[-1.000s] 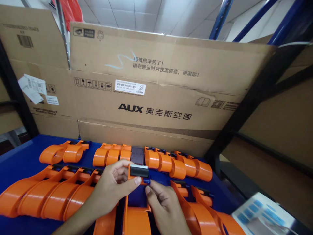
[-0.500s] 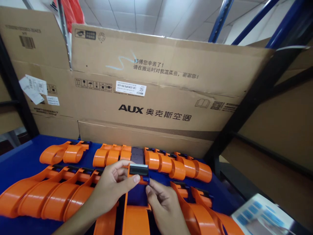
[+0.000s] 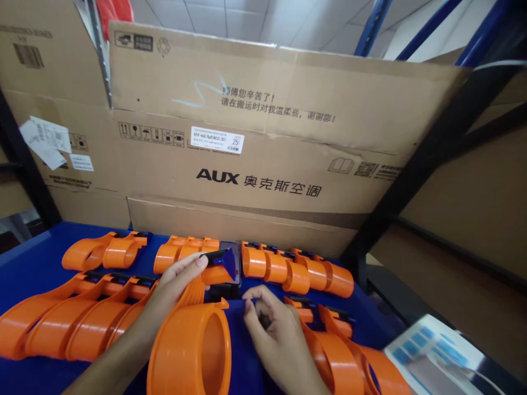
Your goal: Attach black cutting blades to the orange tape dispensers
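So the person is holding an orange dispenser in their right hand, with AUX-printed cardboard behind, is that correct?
Not quite: the head view shows the left hand holding the orange dispenser, while the right hand is apart from it. The AUX-printed cardboard is indeed behind.

Camera wearer: bare-handed, bare-armed

Both limbs uncovered wherever seen. Bare, slim-fingered left hand [image 3: 175, 285]: smooth back; straight, slender thumb [image 3: 194, 268] ending in a short, rounded, glossy nail. Some fingers on this side hidden. Bare, slender left forearm [image 3: 119, 345]: smooth, evenly tapered, widening gently from the wrist; cut off at lower edge. Bare, smooth-backed right hand [image 3: 278, 332]: narrow fingers, rounded tips, soft knuckle contours; inner fingers in shadow, detail unclear. Bare right wrist [image 3: 304, 373] likewise smooth, cut off below.
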A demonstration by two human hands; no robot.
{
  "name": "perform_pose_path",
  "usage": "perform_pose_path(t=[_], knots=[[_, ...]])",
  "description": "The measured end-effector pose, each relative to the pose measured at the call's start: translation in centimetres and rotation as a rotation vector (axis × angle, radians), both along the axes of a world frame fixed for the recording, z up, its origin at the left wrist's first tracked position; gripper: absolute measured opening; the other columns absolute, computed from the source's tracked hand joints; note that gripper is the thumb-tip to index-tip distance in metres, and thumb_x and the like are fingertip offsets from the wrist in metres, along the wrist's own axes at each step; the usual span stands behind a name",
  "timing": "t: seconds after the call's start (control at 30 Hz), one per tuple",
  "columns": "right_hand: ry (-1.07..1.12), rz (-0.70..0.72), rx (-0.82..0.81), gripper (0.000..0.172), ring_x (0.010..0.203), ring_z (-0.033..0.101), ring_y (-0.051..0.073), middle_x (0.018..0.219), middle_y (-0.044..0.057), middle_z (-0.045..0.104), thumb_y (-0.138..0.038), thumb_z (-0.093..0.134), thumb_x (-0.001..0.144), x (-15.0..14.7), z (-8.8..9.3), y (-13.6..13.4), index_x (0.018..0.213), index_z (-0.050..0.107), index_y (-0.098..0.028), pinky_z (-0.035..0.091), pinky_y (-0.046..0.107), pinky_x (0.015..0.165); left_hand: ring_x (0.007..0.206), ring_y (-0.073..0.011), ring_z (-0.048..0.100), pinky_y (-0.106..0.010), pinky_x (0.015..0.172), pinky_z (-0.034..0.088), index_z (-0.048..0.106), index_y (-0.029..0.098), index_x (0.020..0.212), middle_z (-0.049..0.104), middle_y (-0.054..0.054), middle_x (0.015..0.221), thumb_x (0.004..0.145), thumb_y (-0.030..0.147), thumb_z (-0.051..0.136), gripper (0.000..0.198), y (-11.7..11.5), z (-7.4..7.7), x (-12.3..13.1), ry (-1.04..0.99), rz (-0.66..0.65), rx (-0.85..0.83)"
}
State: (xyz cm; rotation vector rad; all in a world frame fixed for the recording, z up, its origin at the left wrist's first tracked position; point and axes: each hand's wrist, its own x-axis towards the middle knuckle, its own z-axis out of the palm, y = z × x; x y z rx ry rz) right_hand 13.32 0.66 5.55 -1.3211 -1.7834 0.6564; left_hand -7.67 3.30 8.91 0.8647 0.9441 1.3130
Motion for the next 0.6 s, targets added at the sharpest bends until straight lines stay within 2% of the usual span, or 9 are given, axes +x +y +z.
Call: perform_pose_path(t=[0.1, 0.17, 0.27, 0.43, 0.6], knots=[[-0.169, -0.052, 0.023, 0.011, 0.05, 0.039, 0.013, 0.054, -0.009, 0.035, -0.02, 0.053, 0.092, 1.0, 0.2, 0.3, 0.088, 0.062, -0.023, 0.022, 0.027, 0.053, 0.12, -0.0332, 0.071, -0.038, 0.1, 0.057, 0.079, 0.024, 0.112, 0.083, -0.007, 0.114, 0.083, 0.048, 0.081, 0.038, -0.2, 0.3, -0.1, 0.022, 0.015, 0.026], [-0.25, -0.056, 0.008, 0.011, 0.05, 0.041, 0.014, 0.053, -0.008, 0.038, -0.015, 0.054, 0.087, 1.5, 0.3, 0.4, 0.082, 0.062, -0.023, 0.021, 0.028, 0.053, 0.122, -0.0321, 0.069, -0.037, 0.104, 0.054, 0.08, 0.023, 0.11, 0.082, -0.006, 0.115, 0.084, 0.048, 0.079, 0.035, -0.6, 0.6, 0.0, 0.053, 0.004, 0.088], [-0.318, -0.035, -0.053, 0.017, 0.05, 0.045, 0.014, 0.052, -0.007, 0.046, -0.01, 0.055, 0.081, 1.8, 0.3, 0.2, 0.078, 0.064, -0.024, 0.021, 0.027, 0.053, 0.118, -0.0299, 0.07, -0.035, 0.102, 0.053, 0.081, 0.022, 0.105, 0.082, -0.005, 0.111, 0.085, 0.045, 0.079, 0.031, -0.9, 0.9, 0.3, 0.088, -0.021, 0.178], [-0.366, -0.004, -0.149, 0.025, 0.05, 0.05, 0.014, 0.053, -0.005, 0.057, -0.004, 0.057, 0.075, 1.9, 0.2, -0.4, 0.076, 0.07, -0.025, 0.023, 0.026, 0.053, 0.11, -0.026, 0.071, -0.031, 0.098, 0.052, 0.08, 0.021, 0.111, 0.082, -0.004, 0.109, 0.089, 0.038, 0.074, 0.027, -0.9, 1.1, 0.3, 0.101, -0.066, 0.249], [-0.335, 0.034, -0.127, 0.022, 0.044, 0.045, 0.012, 0.048, -0.006, 0.055, -0.006, 0.06, 0.078, 1.7, -0.2, -0.7, 0.072, 0.071, -0.025, 0.021, 0.026, 0.05, 0.109, -0.025, 0.07, -0.03, 0.096, 0.051, 0.079, 0.021, 0.11, 0.081, -0.004, 0.107, 0.091, 0.036, 0.073, 0.025, -0.9, 1.2, 0.2, 0.114, -0.074, 0.239]])
